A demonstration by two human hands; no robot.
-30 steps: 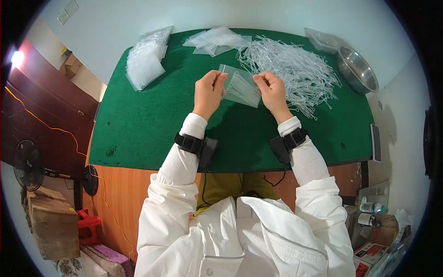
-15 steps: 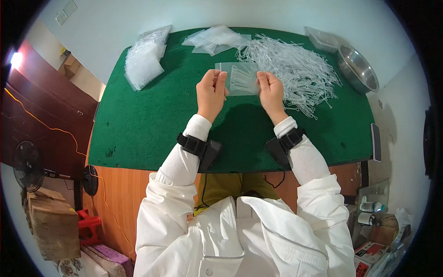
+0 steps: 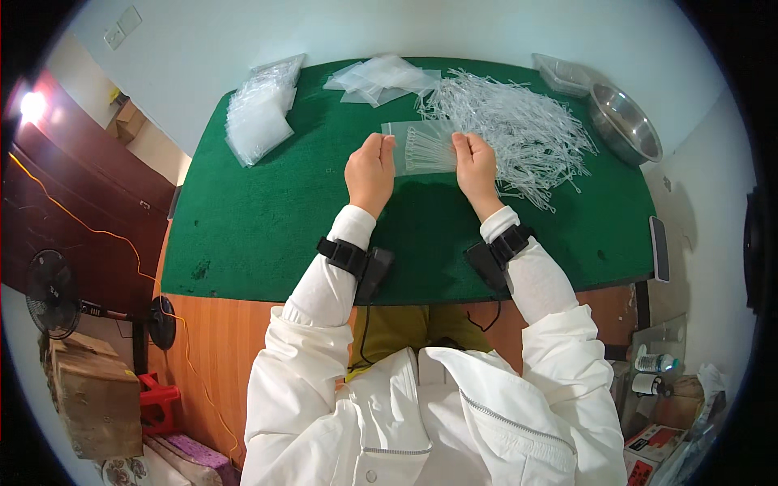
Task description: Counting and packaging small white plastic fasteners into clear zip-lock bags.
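Observation:
Between my hands a clear plastic bag (image 3: 425, 146) is stretched out above the green table, with several thin clear looped plastic sticks fanned inside it. My left hand (image 3: 371, 176) is closed on the bag's left end, thumb on top. At its right end my right hand (image 3: 476, 168) pinches the bag, thumb uppermost, fingers partly hidden beneath. Just beyond and right of my right hand spreads a large loose heap of the same clear sticks (image 3: 527, 130). Straight ahead lie several flat clear bags (image 3: 381, 78), overlapping.
The green cloth-covered table (image 3: 259, 235) has a stack of filled clear bags (image 3: 258, 121) at far left. A steel bowl (image 3: 626, 121) and a clear plastic tray (image 3: 562, 74) stand at far right. A phone (image 3: 660, 249) is at the right edge. A black fan (image 3: 53, 293) stands left.
Both hands still hold the bag at its ends. My left fingers have curled tighter around its left end. The view has shifted slightly.

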